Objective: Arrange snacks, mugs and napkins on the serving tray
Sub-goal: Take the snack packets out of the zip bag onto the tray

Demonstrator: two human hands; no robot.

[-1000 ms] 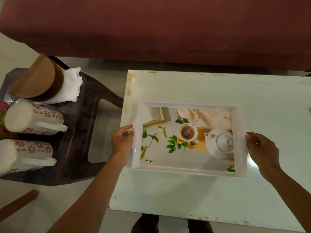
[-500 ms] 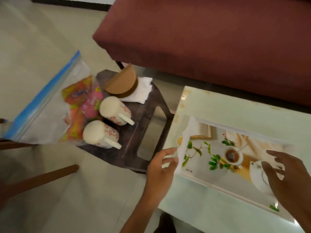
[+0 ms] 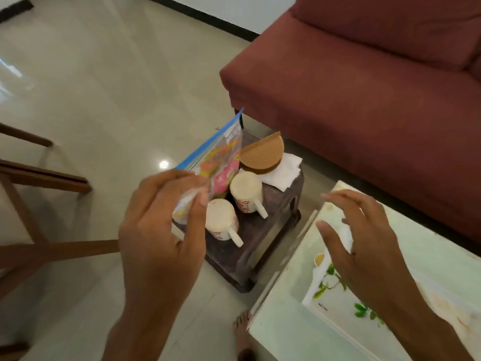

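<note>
A clear zip bag (image 3: 221, 155) with a blue top strip holds colourful snack packets and stands tilted on a dark stool (image 3: 260, 246). My left hand (image 3: 166, 230) pinches the bag's near edge between thumb and fingers. Two white mugs with red flowers, one (image 3: 246, 190) behind the other (image 3: 221, 220), lie on the stool. White napkins (image 3: 282, 170) sit under a round wooden holder (image 3: 263, 153). My right hand (image 3: 364, 246) hovers open over the left end of the white serving tray (image 3: 335, 300).
The tray rests on a pale low table (image 3: 283, 324). A maroon sofa (image 3: 364, 87) stands behind the stool. Wooden chair legs (image 3: 44, 178) cross the left side over a shiny tiled floor. A bare foot (image 3: 242, 332) shows below the table's corner.
Both hands let go of the tray. The view swung left toward the stool. My left hand reached out and took hold of the snack bag; my right hand lifted off the tray.
</note>
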